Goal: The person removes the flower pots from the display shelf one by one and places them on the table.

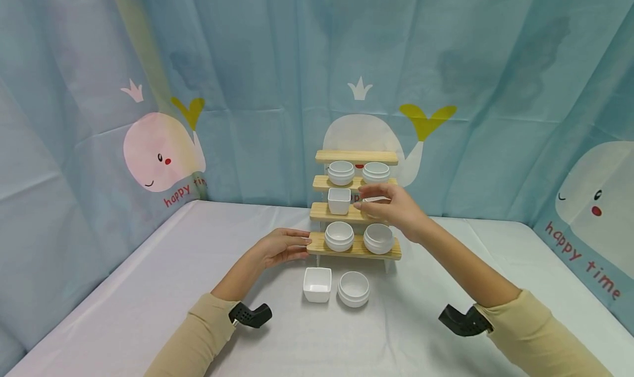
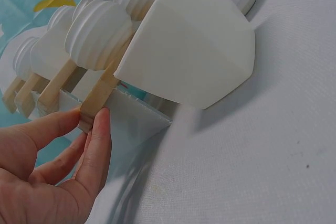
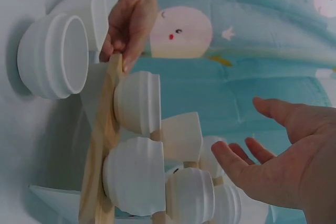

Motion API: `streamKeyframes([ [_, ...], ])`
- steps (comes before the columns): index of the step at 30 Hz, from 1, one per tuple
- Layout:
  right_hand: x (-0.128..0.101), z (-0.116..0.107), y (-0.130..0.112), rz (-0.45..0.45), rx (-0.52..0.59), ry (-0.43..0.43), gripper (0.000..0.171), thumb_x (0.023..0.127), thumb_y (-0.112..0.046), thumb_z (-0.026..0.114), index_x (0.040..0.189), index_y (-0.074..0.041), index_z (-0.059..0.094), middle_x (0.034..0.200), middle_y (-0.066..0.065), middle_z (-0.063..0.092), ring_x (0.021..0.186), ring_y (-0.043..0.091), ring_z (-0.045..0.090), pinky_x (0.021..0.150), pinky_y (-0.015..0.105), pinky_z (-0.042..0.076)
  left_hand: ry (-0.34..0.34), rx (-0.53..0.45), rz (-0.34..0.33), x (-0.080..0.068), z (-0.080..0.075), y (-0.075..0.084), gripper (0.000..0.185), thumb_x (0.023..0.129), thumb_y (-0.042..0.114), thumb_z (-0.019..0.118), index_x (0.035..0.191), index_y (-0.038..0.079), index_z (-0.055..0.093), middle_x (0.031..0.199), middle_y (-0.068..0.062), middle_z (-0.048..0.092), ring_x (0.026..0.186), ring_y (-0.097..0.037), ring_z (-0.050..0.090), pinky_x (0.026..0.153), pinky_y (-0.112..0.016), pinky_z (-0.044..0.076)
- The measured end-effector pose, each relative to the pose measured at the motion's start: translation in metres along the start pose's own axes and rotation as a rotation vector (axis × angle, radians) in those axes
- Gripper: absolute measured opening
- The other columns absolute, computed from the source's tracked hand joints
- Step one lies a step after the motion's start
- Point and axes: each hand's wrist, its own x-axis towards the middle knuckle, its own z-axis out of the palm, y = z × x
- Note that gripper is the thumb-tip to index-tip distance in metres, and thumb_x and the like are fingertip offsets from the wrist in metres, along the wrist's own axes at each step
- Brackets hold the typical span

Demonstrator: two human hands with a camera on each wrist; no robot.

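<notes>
A small wooden tiered rack (image 1: 356,157) stands on the white table. My left hand (image 1: 296,245) pinches the left end of its lowest plank (image 1: 358,250); in the left wrist view my thumb (image 2: 100,129) presses that plank end (image 2: 92,109). My right hand (image 1: 365,198) hovers open at the right of the third shelf, fingers spread in the right wrist view (image 3: 239,127), beside a white dish (image 1: 376,200) it partly hides. A square cup (image 1: 339,201) sits left on that shelf. Round bowls (image 1: 339,235) (image 1: 378,238) fill the lowest shelf.
Two more round bowls (image 1: 340,172) (image 1: 376,171) sit on the second shelf; the top plank is bare. In front of the rack a square bowl (image 1: 317,284) and a round bowl (image 1: 354,288) stand on the table. A whale-print curtain (image 1: 163,151) closes in three sides.
</notes>
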Motion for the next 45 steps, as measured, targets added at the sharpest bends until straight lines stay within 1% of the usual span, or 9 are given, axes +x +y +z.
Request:
streamKeyframes([
  [2,0.004,-0.001,-0.001,-0.001,-0.012,0.009,0.056,0.100,-0.015,0.071,0.148,0.007,0.051,0.151,0.026,0.052,0.128,0.037,0.062,0.104,0.043,0.059,-0.002,0.000,0.002,0.000,0.000,0.000,0.049,0.104,-0.002,0.063,0.149,-0.013,0.048,0.114,-0.014,0.068,0.087,-0.015,0.073,0.083,-0.025,0.066],
  [4,0.008,-0.001,-0.002,-0.010,-0.012,0.012,0.056,0.101,-0.014,0.070,0.149,0.008,0.050,0.151,0.028,0.052,0.131,0.040,0.060,0.105,0.040,0.059,-0.001,0.000,0.003,0.000,0.000,0.000,0.049,0.104,-0.002,0.063,0.149,-0.013,0.049,0.114,-0.014,0.068,0.087,-0.015,0.073,0.083,-0.025,0.066],
  [7,0.014,-0.002,-0.003,-0.012,-0.002,0.020,0.056,0.102,-0.012,0.069,0.150,0.008,0.049,0.152,0.028,0.050,0.135,0.042,0.057,0.110,0.042,0.056,0.003,0.001,0.001,0.000,0.000,0.000,0.048,0.103,-0.002,0.063,0.148,-0.012,0.049,0.115,-0.015,0.068,0.087,-0.015,0.073,0.083,-0.025,0.066],
  [11,0.021,-0.002,-0.004,-0.003,0.015,0.032,0.056,0.103,-0.012,0.068,0.151,0.008,0.047,0.153,0.029,0.049,0.140,0.042,0.053,0.117,0.050,0.050,0.012,0.005,-0.009,0.001,0.000,0.001,0.048,0.104,0.000,0.063,0.148,-0.012,0.050,0.115,-0.014,0.068,0.087,-0.015,0.073,0.082,-0.025,0.066],
  [19,0.031,0.000,-0.006,0.015,-0.001,0.054,0.062,0.104,-0.014,0.068,0.155,0.009,0.041,0.158,0.027,0.045,0.140,0.041,0.052,0.116,0.048,0.051,0.016,0.008,-0.015,0.000,0.000,0.000,0.047,0.104,-0.001,0.064,0.147,-0.011,0.051,0.113,-0.014,0.069,0.086,-0.015,0.073,0.081,-0.025,0.066],
  [27,0.043,0.003,-0.009,0.067,0.012,0.109,0.060,0.103,-0.013,0.069,0.155,0.005,0.044,0.152,0.026,0.049,0.135,0.042,0.056,0.115,0.048,0.052,0.016,0.007,-0.018,0.000,0.000,0.001,0.047,0.104,0.000,0.063,0.148,-0.011,0.050,0.113,-0.014,0.068,0.086,-0.015,0.073,0.081,-0.024,0.066],
  [35,0.054,0.010,-0.013,0.094,-0.016,0.145,0.058,0.104,-0.015,0.066,0.154,0.005,0.045,0.151,0.026,0.050,0.134,0.040,0.056,0.115,0.047,0.052,0.018,0.011,-0.023,0.000,0.000,0.001,0.047,0.104,0.000,0.063,0.148,-0.011,0.050,0.114,-0.014,0.068,0.086,-0.015,0.073,0.081,-0.025,0.066],
  [41,0.060,0.014,-0.016,0.111,-0.010,0.158,0.057,0.106,-0.014,0.063,0.156,0.006,0.042,0.153,0.027,0.046,0.139,0.039,0.053,0.116,0.042,0.051,0.009,0.007,-0.012,0.001,-0.001,0.001,0.048,0.104,0.001,0.063,0.148,-0.012,0.049,0.113,-0.014,0.069,0.086,-0.015,0.073,0.082,-0.025,0.066],
  [45,0.063,0.018,-0.019,0.114,-0.010,0.158,0.061,0.106,-0.013,0.062,0.158,0.006,0.037,0.156,0.028,0.043,0.141,0.040,0.051,0.117,0.043,0.051,0.007,0.002,-0.011,0.002,-0.001,0.001,0.047,0.104,0.000,0.063,0.148,-0.012,0.049,0.112,-0.013,0.069,0.086,-0.015,0.073,0.081,-0.025,0.066],
])
